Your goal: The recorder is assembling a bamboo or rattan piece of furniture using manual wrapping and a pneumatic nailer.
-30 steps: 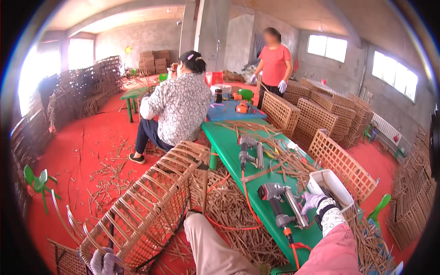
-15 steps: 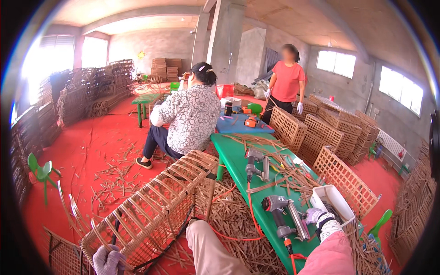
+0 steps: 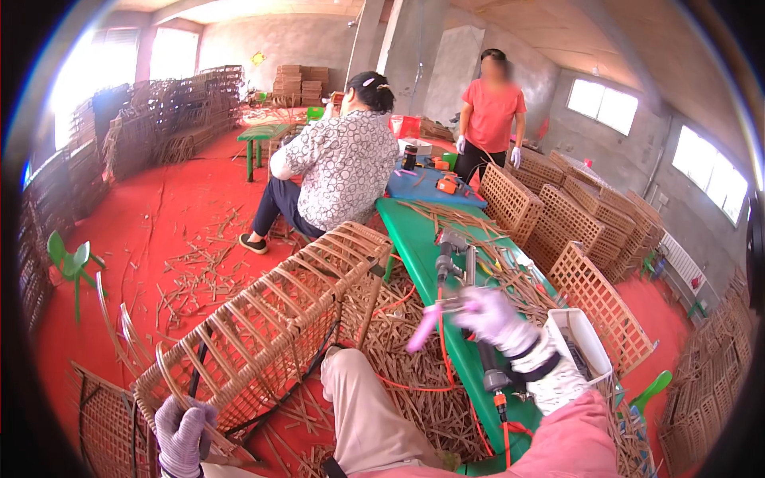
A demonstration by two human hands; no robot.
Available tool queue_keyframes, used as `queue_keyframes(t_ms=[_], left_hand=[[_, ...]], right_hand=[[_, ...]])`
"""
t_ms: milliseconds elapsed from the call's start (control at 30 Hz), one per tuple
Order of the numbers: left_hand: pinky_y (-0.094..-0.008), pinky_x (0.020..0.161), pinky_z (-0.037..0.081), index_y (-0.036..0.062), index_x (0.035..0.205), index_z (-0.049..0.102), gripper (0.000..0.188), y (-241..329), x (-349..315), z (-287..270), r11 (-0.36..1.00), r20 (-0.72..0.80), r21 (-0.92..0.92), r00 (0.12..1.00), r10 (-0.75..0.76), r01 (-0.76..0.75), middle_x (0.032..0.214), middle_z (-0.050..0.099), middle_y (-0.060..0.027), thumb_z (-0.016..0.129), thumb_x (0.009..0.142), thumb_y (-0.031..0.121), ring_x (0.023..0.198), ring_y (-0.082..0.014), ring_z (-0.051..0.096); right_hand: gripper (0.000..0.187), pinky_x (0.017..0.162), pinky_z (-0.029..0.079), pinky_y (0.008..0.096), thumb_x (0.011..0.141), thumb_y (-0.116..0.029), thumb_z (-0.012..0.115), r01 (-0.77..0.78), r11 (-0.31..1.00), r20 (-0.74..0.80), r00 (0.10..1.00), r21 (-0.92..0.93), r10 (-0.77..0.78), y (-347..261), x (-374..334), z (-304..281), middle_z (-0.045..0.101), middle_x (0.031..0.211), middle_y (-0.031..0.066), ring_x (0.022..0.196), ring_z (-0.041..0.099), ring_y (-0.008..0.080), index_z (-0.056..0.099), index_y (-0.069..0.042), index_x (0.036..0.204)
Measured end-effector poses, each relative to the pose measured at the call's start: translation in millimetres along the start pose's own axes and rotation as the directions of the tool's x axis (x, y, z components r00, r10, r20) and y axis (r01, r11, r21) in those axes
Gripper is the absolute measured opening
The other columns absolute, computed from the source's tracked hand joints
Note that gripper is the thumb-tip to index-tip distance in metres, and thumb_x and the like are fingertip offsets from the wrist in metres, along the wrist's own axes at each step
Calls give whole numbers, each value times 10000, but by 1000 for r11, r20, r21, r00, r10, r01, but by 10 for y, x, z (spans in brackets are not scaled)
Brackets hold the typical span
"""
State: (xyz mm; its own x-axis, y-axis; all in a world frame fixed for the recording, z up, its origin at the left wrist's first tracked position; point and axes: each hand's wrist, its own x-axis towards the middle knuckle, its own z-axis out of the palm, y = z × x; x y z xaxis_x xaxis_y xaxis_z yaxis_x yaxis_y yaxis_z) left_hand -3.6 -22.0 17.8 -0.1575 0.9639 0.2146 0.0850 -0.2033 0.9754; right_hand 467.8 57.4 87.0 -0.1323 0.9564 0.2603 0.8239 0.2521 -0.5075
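Observation:
My left hand (image 3: 183, 434), in a striped pale glove, is closed at the near corner of a long woven rattan basket frame (image 3: 263, 319). Its fingers pinch a bent rattan strip (image 3: 169, 370) there. The frame lies slanted in front of me, near my knee. Over the green table (image 3: 418, 243) my gloved right hand (image 3: 490, 319) is raised and smeared by motion. It grips a hand tool with a pink handle (image 3: 425, 331), too blurred to name more exactly. Beneath that hand, a grey nail gun (image 3: 496, 381) is partly hidden.
Another nail gun (image 3: 453, 251) lies farther up the table among loose rattan strips (image 3: 510, 275). A white bin (image 3: 572, 319) stands at the right. Orange air hoses (image 3: 444, 342) hang off the edge. Cut scraps (image 3: 398, 358) cover the floor. Two people (image 3: 339, 167) are beyond, one seated, one standing.
My right hand has risen from beside the white bin and moved left over the nail gun, now with the pink-handled tool in it. My left hand stays at the frame's corner.

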Motion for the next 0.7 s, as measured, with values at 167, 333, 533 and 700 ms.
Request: queue_keyframes(t_ms=[167, 333, 533, 700], left_hand=[[-240, 543, 475, -20, 914, 587, 331, -9, 66, 72, 996, 110, -87, 994, -6, 16, 745, 627, -96, 637, 818, 293, 615, -130, 587], [-283, 639, 516, -45, 1083, 533, 430, -30, -61, -39, 984, 246, -174, 969, -1, 45, 897, 641, -134, 641, 834, 289, 713, -178, 627], [-271, 572, 495, 23, 986, 497, 190, -162, -57, -63, 992, 110, -123, 994, 2, 11, 902, 609, -117, 567, 868, 153, 687, -149, 595], [-248, 546, 472, 56, 898, 465, 189, -197, -1, -32, 888, 2, -456, 998, 65, -57, 840, 585, -102, 598, 850, 181, 601, -119, 536]], right_hand=[[354, 662, 455, 339, 743, -184, 659, 205, 850, 203, 919, 486, -338, -1072, 285, 1170, 594, 820, 112, 730, 576, 240, 588, -78, 1072], [321, 667, 444, 346, 729, -138, 664, 247, 702, 227, 831, 668, -508, -1923, 337, 1785, 565, 796, 133, 712, 548, 259, 568, -25, 1013], [375, 657, 444, 330, 745, -152, 696, 58, 666, 347, 817, 744, -459, -2030, 372, 1942, 526, 766, 49, 705, 517, 174, 536, -3, 1049], [727, 763, 468, 263, 786, -267, 668, -483, 128, 418, 559, 866, -716, -2008, 262, 2057, 534, 1047, 20, 848, 557, 139, 290, -20, 1356]])
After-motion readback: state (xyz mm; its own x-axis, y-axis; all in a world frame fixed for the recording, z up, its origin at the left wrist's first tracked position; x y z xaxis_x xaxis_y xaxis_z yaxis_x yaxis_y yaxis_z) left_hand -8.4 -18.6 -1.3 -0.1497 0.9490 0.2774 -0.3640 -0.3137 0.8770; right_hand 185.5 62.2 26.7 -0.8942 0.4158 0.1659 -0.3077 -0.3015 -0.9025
